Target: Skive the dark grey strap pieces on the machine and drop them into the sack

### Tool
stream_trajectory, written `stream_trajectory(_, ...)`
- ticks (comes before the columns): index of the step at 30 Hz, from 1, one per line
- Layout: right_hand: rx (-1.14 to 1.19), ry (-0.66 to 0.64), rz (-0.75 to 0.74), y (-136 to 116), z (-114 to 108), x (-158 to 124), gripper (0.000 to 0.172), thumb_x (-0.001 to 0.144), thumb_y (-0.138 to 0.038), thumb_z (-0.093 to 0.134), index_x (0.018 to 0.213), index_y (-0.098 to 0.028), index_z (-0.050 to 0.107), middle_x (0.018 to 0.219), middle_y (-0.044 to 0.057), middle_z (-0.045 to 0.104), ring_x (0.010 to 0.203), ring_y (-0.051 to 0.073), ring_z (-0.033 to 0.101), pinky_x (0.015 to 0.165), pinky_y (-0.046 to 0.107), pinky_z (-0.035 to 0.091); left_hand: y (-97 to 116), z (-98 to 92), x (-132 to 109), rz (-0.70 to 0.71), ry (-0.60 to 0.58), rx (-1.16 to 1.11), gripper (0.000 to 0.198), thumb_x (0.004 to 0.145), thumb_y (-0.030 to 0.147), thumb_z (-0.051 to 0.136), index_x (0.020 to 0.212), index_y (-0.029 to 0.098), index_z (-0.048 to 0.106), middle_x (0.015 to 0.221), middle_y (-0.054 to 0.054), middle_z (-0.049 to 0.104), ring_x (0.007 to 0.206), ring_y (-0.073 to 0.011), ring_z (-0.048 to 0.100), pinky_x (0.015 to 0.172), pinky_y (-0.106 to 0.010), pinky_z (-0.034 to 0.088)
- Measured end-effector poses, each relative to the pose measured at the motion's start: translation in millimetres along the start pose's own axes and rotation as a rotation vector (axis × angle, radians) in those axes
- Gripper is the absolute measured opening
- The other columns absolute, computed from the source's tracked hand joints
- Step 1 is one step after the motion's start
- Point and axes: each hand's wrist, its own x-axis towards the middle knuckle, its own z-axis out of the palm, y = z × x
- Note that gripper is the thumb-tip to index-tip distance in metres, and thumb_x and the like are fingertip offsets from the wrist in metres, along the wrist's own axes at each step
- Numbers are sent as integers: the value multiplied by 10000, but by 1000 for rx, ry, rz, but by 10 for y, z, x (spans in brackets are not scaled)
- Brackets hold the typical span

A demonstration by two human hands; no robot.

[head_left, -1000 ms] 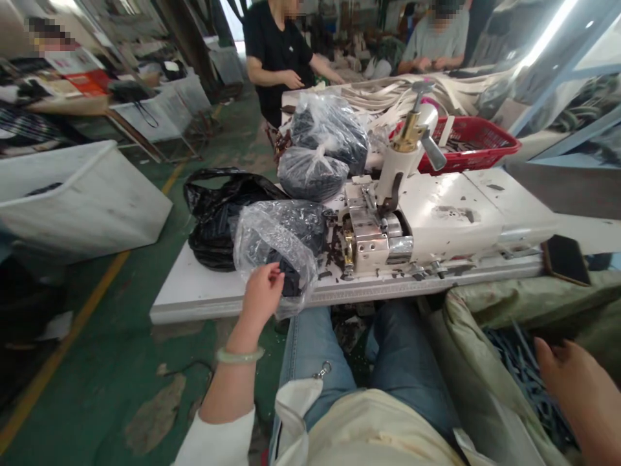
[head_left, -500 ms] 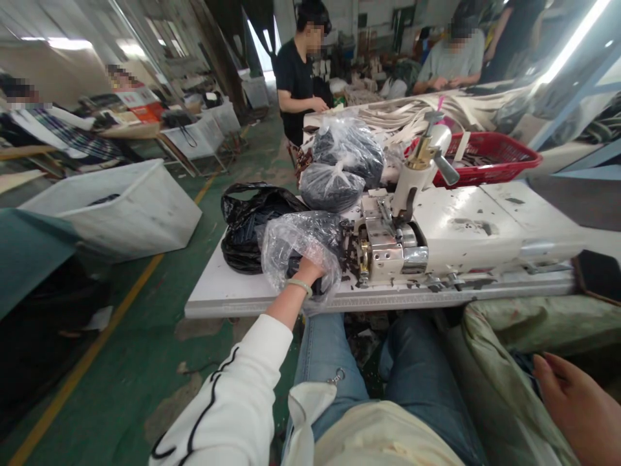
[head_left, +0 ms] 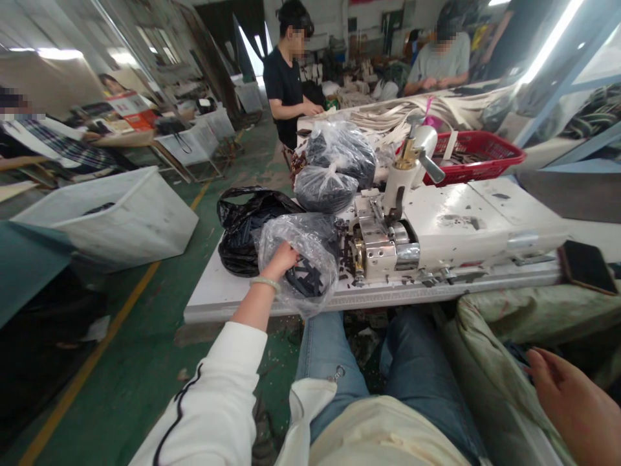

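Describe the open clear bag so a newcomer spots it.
On the white table, find the machine. Left of it, at the wearer's left hand, is the clear bag. Unlike the black bag, it's transparent; unlike the knotted bag behind, it's open.

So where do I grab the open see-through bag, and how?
Probably pinch the loose front rim of the open see-through bag, coming from the near side: its mouth opens that way, and the slack plastic droops over the table edge, below the dark strips inside.

Mid-frame, a white table [head_left: 208, 296] is bearing a black plastic bag [head_left: 237, 251], an open clear plastic bag [head_left: 316, 249] and a cream metal machine [head_left: 456, 230]
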Motion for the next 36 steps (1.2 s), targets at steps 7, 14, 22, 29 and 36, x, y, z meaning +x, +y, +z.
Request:
stream_trajectory(7,93,16,-52,-125,112,29,189,718,-472,551,711,-331,676,666,153,695,645,413,655,565,497,442,81,-149,-310,-337,-126,-530,261,910,309,570,1101,133,593,984,-62,630,755,-143,618,632,-296,545)
stream_trajectory(14,58,37,-41,-353,36,-11,224,779,-450,516,810,-308,687,760,191,715,734,398,670,588,484,442,137,-278,-1099,-455,-309,-852,179,948,168,423,891,106,581,604,66,345,371,-2,264,323,-76,203)
stream_trajectory(22,882,-508,-95,-1568,399,-285,411,788,-553,611,971,-195,701,803,106,722,661,234,676,620,373,541,271,139,-2197,-558,-600,-977,240,818,355,676,936,158,609,623,76,333,400,3,163,350,-99,141)
stream_trajectory(29,1366,-917,-44,-2369,673,-496,293,801,-446,674,866,-170,747,751,38,706,563,112,578,534,228,469,515,833,-2470,-595,-733,-783,339,807,488,661,855,156,612,594,50,418,403,3,209,380,-122,135)
stream_trajectory(36,1809,-988,381,-2045,579,-329,198,778,-361,729,891,-206,681,930,17,698,755,102,609,619,191,475,507,932,-2380,-602,-764,-889,342,764,488,705,848,168,620,566,72,381,385,0,148,355,-126,119)
